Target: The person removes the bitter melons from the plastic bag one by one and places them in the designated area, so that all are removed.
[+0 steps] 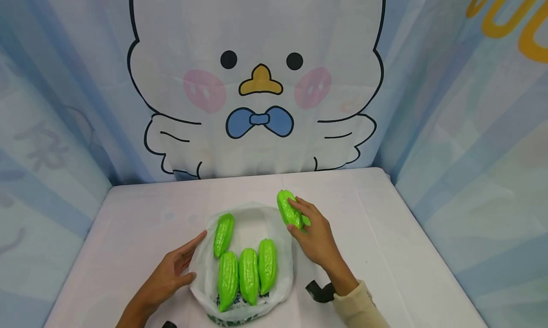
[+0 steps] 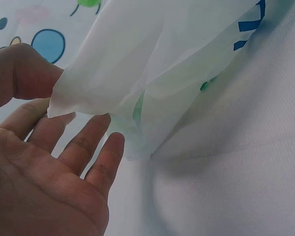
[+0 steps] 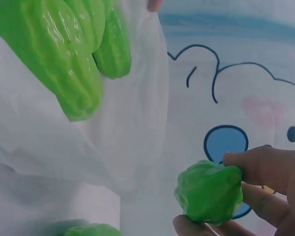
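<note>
A white plastic bag (image 1: 284, 266) stands open on the table with several bright green bitter melons (image 1: 228, 280) inside, one lying apart at the upper left. My left hand (image 1: 169, 273) rests against the bag's left side, thumb and fingers spread; in the left wrist view the bag's edge partly covers its fingertips. Beyond the bag's right rim, my right hand (image 1: 314, 230) grips a bitter melon (image 1: 288, 207) between thumb and fingers. The right wrist view shows that melon (image 3: 209, 191) end-on. Another green piece (image 1: 306, 221) is mostly hidden by the right hand.
The pale tablecloth (image 1: 364, 252) extends around the bag. A dark strap (image 1: 320, 291) sits by the right wrist. Fabric walls surround the table; the back one (image 1: 257, 152) carries a cartoon bird. At the bottom of the right wrist view a green thing (image 3: 93, 230) shows partly.
</note>
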Demonstrator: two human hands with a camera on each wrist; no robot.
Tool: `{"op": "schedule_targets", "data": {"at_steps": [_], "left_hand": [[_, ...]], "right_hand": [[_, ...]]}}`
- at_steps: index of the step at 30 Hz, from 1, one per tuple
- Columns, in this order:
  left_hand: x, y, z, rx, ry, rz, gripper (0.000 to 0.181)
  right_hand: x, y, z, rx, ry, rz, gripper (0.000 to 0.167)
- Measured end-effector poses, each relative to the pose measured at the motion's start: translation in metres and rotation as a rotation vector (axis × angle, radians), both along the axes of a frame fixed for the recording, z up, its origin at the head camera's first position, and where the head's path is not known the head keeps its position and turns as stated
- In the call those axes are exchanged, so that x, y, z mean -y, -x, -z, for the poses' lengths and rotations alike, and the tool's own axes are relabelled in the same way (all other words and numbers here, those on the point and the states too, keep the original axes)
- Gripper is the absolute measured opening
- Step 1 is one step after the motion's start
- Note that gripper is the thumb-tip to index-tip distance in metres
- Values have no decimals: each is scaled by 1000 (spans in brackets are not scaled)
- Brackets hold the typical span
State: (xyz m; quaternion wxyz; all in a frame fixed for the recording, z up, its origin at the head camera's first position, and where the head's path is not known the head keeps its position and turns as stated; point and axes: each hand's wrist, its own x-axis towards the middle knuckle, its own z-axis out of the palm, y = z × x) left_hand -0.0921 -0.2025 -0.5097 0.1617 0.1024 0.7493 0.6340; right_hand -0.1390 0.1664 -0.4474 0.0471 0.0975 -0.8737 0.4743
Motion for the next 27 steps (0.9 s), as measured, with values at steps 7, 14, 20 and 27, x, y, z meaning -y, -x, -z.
{"op": "schedule_targets", "data": {"at_steps": [7,14,20,27], "left_hand": [[1,-1,1,0,-6,6,96],[1,-1,1,-2,-1,13,94],[2,0,1,-2,-13,17,94],[2,1,1,-6,-7,20,92]], "right_hand": [[-20,9,2,31,10,77,65],[-36,17,6,68,-9,145,66],[-49,23,11,89,-26,178,66],[-60,26,21,131,-56,221,66]]}}
